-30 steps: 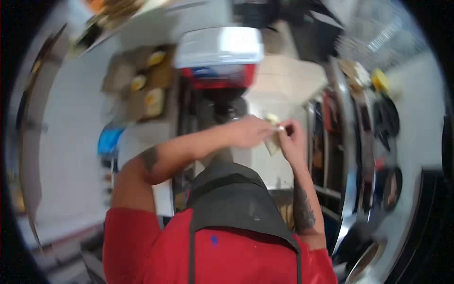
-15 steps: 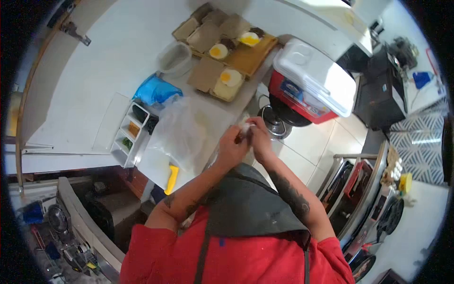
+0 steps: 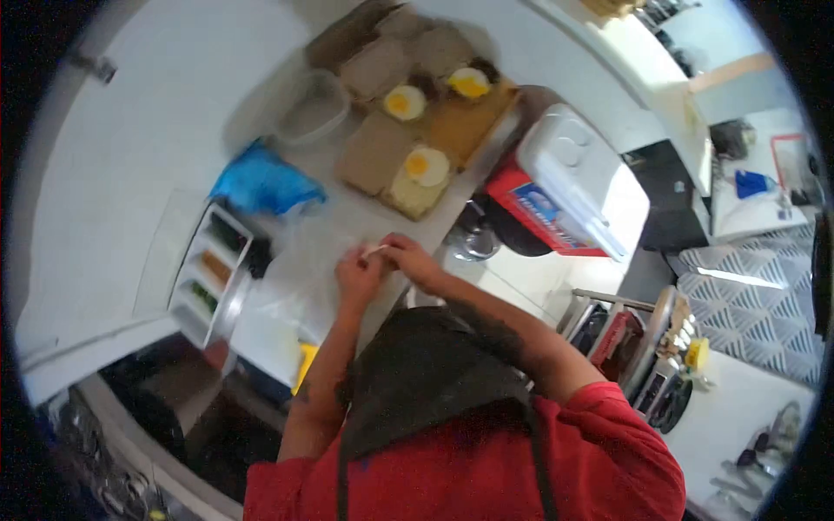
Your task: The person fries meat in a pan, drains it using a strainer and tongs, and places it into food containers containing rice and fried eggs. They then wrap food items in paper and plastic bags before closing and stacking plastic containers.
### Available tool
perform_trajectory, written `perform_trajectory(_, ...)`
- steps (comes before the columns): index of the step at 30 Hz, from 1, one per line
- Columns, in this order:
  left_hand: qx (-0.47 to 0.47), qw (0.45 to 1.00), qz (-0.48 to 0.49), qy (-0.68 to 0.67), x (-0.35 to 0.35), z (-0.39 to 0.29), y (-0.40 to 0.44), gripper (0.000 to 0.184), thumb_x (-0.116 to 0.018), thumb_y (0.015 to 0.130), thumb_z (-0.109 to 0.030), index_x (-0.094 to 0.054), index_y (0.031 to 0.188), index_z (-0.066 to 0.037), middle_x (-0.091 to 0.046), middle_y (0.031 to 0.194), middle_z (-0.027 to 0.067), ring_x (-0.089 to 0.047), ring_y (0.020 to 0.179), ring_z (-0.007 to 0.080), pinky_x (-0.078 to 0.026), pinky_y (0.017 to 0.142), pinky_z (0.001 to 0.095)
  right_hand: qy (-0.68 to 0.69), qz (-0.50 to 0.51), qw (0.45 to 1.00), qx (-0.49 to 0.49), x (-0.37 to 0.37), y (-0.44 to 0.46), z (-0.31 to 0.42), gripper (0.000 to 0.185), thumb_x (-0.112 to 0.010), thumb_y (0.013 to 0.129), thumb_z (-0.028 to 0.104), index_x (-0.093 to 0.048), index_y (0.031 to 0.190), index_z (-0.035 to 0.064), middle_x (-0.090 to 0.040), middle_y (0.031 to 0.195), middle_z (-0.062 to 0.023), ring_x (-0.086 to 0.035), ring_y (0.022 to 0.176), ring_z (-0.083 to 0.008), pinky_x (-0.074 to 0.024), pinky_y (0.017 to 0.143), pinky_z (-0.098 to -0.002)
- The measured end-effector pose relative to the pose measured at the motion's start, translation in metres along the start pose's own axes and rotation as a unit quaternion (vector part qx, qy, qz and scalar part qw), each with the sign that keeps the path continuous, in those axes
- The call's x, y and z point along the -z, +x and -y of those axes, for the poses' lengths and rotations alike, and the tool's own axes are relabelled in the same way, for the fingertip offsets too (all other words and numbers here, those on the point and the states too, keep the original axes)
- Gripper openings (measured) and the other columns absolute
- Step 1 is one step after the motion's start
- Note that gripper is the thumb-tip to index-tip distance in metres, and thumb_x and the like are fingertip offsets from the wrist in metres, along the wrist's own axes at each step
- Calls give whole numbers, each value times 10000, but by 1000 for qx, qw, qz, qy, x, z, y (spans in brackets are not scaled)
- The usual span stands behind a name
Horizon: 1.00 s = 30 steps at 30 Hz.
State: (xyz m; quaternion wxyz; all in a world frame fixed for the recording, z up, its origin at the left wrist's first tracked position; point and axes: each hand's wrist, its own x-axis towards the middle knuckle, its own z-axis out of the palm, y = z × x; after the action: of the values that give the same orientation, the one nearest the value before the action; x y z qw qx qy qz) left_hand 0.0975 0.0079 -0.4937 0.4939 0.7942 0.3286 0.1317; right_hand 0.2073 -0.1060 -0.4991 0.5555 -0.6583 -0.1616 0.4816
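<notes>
My left hand (image 3: 357,276) and my right hand (image 3: 412,261) meet above the near side of the counter, fingers pinched together. Between their fingertips is a small whitish strip (image 3: 375,251), too blurred to name. Beneath and left of them lies a clear plastic bag (image 3: 300,276). Beyond the hands stand open cardboard boxes, the nearest (image 3: 369,161) holding a fried egg (image 3: 426,166) on pale food. Two more eggs, one a fried egg (image 3: 404,103) and the other with a spread yolk (image 3: 470,82), sit with dark food in the boxes behind.
A blue plastic bag (image 3: 265,181) and a clear tub (image 3: 314,111) stand at the back left. Nearer are a tray of toppings (image 3: 208,271) and a yellow handle (image 3: 305,365), partly behind my left arm. A red and white cooler (image 3: 556,187) stands right of the counter.
Both hands have moved left, from the counter's right edge to over the clear bag, still together with the whitish thing. The camera view has turned and shifted.
</notes>
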Motion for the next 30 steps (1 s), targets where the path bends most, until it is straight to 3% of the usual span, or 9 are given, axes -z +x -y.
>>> perform_trajectory(4, -47, 997, 1, -63, -4, -14, -3, 197, -635, 895, -154, -668, 937, 36, -697, 784, 146, -672, 712, 176, -525, 663, 335, 48, -52, 998, 2, 2, 17, -27, 242, -577, 895, 298, -631, 922, 63, -563, 944, -26, -509, 836, -142, -439, 752, -306)
perform_trajectory(10, 80, 978, -45, -190, -2, -44, -18, 249, -632, 947, -214, -665, 962, 32, -652, 809, 59, -599, 737, 140, -500, 677, 312, -231, 4, 970, 77, 12, -15, 45, 354, -585, 876, 342, -652, 1008, 20, -684, 915, -186, -654, 866, -367, -506, 797, -428)
perform_trajectory(13, 24, 993, -20, -114, 4, -43, -15, 241, -610, 960, -207, -655, 930, 28, -646, 808, 55, -597, 721, 152, -496, 683, 307, -226, -52, 970, 68, 11, -9, 26, 279, -608, 922, 281, -605, 882, 6, -582, 795, -63, -573, 671, -166, -465, 600, -346)
perform_trajectory(15, -75, 992, -68, -79, -1, -47, -15, 175, -570, 979, -174, -624, 934, -13, -619, 774, 39, -550, 606, 120, -460, 567, 277, -78, -54, 994, 49, 9, 4, -5, 254, -579, 937, 257, -584, 912, 4, -599, 807, -79, -579, 663, -168, -465, 590, -348)
perform_trajectory(16, -127, 986, -92, -65, -5, -52, -10, 146, -550, 988, -157, -608, 936, -33, -605, 757, 32, -527, 548, 104, -441, 510, 263, -89, -55, 991, 87, 9, 1, -4, 205, -565, 928, 214, -571, 920, 10, -595, 827, -99, -582, 700, -193, -468, 626, -354)
perform_trajectory(20, 65, 923, 55, -375, 3, -93, 6, 97, -524, 1008, -176, -554, 986, -87, -517, 706, -8, -416, 483, 61, -367, 418, 242, -228, -48, 940, 251, 18, -29, 27, 72, -544, 874, 87, -545, 918, 30, -563, 888, -155, -576, 857, -293, -463, 770, -375)
perform_trajectory(23, 77, 863, 144, -478, 17, -129, 39, 131, -530, 1017, -234, -539, 1005, -105, -511, 721, -18, -404, 488, 41, -336, 398, 216, -307, 16, 889, 340, 41, -68, 70, 181, -493, 911, 173, -545, 997, 22, -533, 937, -178, -535, 960, -364, -426, 879, -462)
perform_trajectory(27, 59, 845, 123, -517, 23, -267, 44, 181, -512, 1029, -277, -539, 1054, -100, -526, 826, -19, -495, 633, 38, -436, 519, 211, -351, -135, 862, 339, 104, -115, 157, 150, -472, 930, 151, -536, 960, 18, -494, 946, -179, -509, 963, -370, -411, 878, -460)
perform_trajectory(30, -396, 838, 205, -316, 15, -340, 71, 451, -675, 910, -270, -516, 1282, -71, -588, 1137, 85, -580, 1047, 194, -482, 891, 345, -305, -334, 802, 390, 139, -169, 266, 165, -498, 958, 160, -556, 934, 8, -530, 962, -202, -542, 926, -374, -434, 838, -460)
